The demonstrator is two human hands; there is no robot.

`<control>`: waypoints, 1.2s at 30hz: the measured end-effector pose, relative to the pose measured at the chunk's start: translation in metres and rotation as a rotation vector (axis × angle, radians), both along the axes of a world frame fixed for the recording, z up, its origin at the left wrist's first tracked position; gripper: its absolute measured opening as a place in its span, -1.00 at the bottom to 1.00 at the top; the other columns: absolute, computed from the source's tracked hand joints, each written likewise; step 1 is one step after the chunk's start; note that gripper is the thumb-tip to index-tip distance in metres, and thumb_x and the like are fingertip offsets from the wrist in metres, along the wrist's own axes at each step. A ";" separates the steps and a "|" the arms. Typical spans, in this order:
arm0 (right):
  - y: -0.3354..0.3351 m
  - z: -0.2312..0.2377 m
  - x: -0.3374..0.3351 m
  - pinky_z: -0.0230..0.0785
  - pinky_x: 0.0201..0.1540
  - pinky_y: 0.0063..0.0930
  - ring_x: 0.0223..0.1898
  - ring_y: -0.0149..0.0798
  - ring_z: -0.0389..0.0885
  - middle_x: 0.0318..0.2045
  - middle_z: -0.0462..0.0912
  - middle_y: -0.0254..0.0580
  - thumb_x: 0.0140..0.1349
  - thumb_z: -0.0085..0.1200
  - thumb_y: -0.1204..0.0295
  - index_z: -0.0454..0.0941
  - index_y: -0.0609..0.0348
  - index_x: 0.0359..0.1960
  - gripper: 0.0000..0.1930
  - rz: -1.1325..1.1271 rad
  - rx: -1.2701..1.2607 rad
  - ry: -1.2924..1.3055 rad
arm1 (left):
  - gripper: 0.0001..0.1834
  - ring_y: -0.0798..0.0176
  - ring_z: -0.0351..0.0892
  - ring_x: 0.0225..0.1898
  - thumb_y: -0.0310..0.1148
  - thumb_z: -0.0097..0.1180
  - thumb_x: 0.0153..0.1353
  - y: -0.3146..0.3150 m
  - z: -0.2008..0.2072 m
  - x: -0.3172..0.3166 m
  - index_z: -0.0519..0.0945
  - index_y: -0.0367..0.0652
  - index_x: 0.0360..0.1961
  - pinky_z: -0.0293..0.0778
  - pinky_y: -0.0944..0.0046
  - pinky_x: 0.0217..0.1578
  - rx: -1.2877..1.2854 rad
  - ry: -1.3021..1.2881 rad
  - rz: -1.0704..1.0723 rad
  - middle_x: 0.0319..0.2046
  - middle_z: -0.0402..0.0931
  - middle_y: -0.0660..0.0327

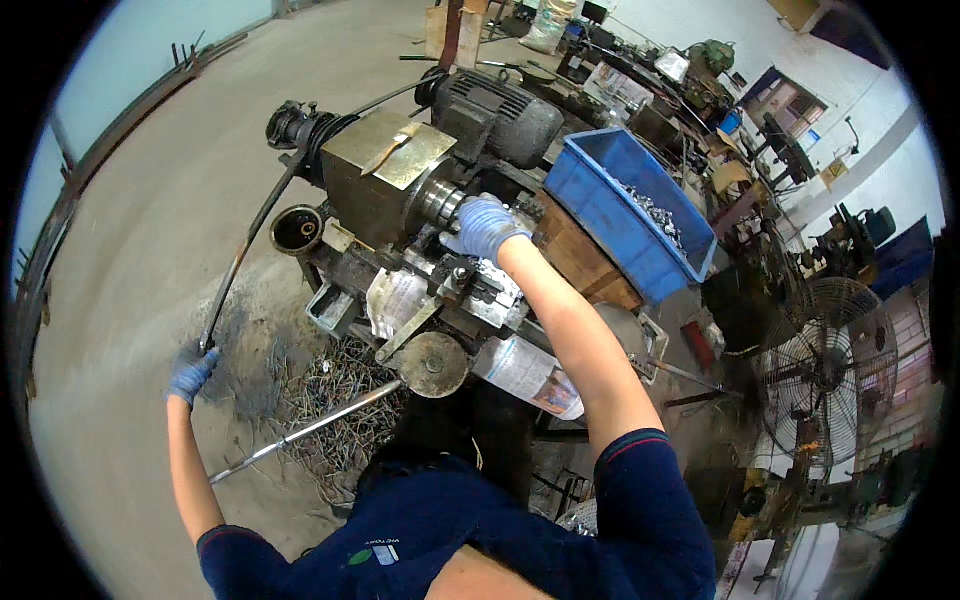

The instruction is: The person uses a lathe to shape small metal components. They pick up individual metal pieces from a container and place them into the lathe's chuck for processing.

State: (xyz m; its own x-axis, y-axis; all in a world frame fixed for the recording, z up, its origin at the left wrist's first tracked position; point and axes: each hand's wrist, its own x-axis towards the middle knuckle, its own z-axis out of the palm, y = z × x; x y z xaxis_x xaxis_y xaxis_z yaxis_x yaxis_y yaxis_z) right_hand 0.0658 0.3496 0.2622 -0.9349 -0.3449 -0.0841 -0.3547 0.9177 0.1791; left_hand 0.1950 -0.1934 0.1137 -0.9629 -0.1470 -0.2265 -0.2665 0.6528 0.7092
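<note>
My left hand (190, 372), in a blue glove, is closed round the lower end of a long dark lever (241, 258). That lever runs up to the left end of a small lathe's headstock (375, 190). My right hand (483, 230), gloved alike, is at the bright metal spindle nose (440, 203), its fingers curled in front of it. Whatever the fingers hold there is hidden by the glove. Just below that hand lies the tool slide (488, 298) with its clamped metal blocks. A brush with a wooden handle (388, 152) rests on the headstock's flat top.
A blue plastic bin (625, 215) with small metal pieces stands right of the lathe on a wooden block (580, 255). Behind the headstock sits a dark motor (497, 115). A long metal bar handle (305, 430) crosses over scattered metal scrap (335, 405). A large fan (828, 365) stands far right.
</note>
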 end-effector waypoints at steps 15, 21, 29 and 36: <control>-0.002 -0.033 -0.022 0.47 -0.25 -0.25 -0.35 0.04 0.62 -0.46 0.64 0.01 -0.07 0.20 -0.01 0.64 0.13 -0.38 -0.56 -0.196 -0.513 0.144 | -0.62 -0.16 0.53 -0.25 -0.10 0.13 0.06 0.014 0.004 -0.011 0.57 -0.20 -0.24 0.42 0.03 -0.25 -0.471 0.140 -0.030 -0.36 0.55 -0.12; -0.016 -0.012 -0.011 0.38 -0.04 -0.27 -0.22 -0.04 0.60 -0.31 0.66 -0.07 0.01 0.11 -0.01 0.62 0.01 -0.26 -0.59 -0.125 -0.489 0.148 | -0.78 -0.12 0.54 -0.27 -0.25 0.06 0.05 0.043 0.020 -0.030 0.58 -0.15 -0.35 0.43 -0.03 -0.24 -0.747 0.287 -0.011 -0.37 0.55 -0.04; -0.019 -0.018 -0.021 0.40 -0.07 -0.27 -0.19 0.02 0.57 -0.31 0.64 0.00 -0.06 0.19 0.02 0.61 0.11 -0.29 -0.56 -0.312 -0.633 0.055 | -0.84 -0.09 0.55 -0.38 -0.47 0.03 -0.01 -0.086 0.016 -0.137 0.50 -0.12 -0.33 0.44 0.04 -0.33 -1.164 0.386 -0.131 -0.47 0.54 -0.01; 0.003 0.010 0.043 0.40 -0.02 -0.28 -0.05 0.04 0.54 -0.08 0.54 0.14 -0.03 0.20 0.05 0.60 0.11 -0.30 -0.60 -0.151 -0.651 0.342 | -0.69 0.07 0.59 -0.18 -0.29 0.05 0.15 -0.030 0.027 -0.144 0.53 -0.18 -0.10 0.43 0.12 -0.13 -0.591 0.576 0.009 -0.26 0.60 0.08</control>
State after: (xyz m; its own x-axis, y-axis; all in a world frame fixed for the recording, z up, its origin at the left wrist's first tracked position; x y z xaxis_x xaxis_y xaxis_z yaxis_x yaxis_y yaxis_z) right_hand 0.1086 0.3526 0.2717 -0.9134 -0.0917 0.3966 -0.2386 0.9101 -0.3390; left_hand 0.0514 -0.2237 0.1405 -0.9027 -0.0958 0.4194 0.0264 0.9607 0.2763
